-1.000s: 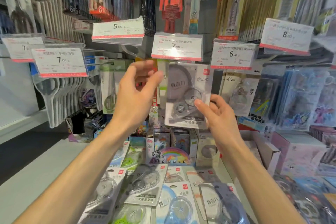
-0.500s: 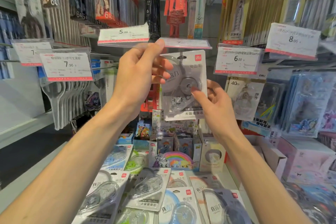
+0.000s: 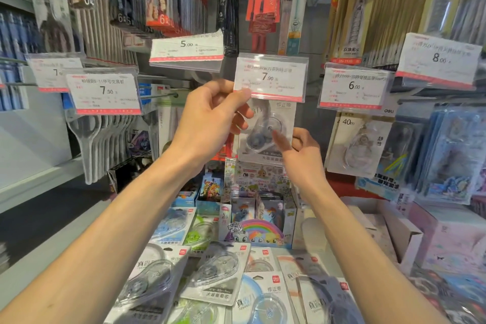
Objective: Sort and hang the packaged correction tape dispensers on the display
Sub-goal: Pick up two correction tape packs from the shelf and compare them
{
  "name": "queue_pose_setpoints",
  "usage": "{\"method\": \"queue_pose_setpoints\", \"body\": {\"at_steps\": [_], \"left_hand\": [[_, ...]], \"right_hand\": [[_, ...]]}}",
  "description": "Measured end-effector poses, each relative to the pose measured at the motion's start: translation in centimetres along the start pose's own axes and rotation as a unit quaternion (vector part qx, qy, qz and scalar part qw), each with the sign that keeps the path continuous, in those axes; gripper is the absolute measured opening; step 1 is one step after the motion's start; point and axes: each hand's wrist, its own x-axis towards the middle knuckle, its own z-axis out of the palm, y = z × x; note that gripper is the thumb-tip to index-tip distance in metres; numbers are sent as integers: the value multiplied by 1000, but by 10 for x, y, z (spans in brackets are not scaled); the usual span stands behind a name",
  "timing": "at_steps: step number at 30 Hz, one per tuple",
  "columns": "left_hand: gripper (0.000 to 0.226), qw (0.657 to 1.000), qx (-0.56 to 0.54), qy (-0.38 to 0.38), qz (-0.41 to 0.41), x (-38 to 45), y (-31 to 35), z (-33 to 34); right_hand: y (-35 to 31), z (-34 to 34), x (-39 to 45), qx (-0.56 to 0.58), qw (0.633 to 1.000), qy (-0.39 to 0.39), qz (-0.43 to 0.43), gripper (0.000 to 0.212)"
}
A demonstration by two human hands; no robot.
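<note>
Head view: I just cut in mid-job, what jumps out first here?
Two bare hands at centre: the left hand pinches the top of a packaged correction tape dispenser just under the 7.90 price tag, while the right hand touches its lower front. Below, a loose pile of correction tape packs lies on the shelf, in front of a rainbow pony display box.

hook: we cannot see it behind the price tag (image 3: pixel 271 77) | packaged dispenser (image 3: pixel 273 134): top hidden by tag, left edge by our left hand (image 3: pixel 207 123) | right hand (image 3: pixel 302 155): fingertips motion-blurred
</note>
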Motion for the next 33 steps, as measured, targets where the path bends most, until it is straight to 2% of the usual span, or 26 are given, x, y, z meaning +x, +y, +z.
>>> {"method": "queue_pose_setpoints", "body": {"at_steps": [3,7,9,12,13,16,24,33], "left_hand": [[8,1000,17,-3,9,2,-3,-2],[8,1000,29,8,9,0,-4,2],[8,999,32,16,6,-3,-5,4],[8,999,43,24,4,-8,-8,6],[7,999,46,26,3,-10,-10,5],[6,998,48,34,-7,-22,-17,-1],[7,995,31,60,-72,-70,-58,-48],[12,986,7,55,-155,-110,-136,-150]], "right_hand": [[8,6,7,-69,997,-5,36,72],[6,6,9,-115,990,-25,73,79],[7,0,6,-90,992,-29,81,71],[15,-11,-4,-10,994,-51,92,42],[18,-15,-8,8,994,-56,94,39],[27,-28,-24,58,990,-54,117,38],[47,-29,-86,75,984,-39,158,25],[59,55,-139,109,972,-16,207,10]]}}
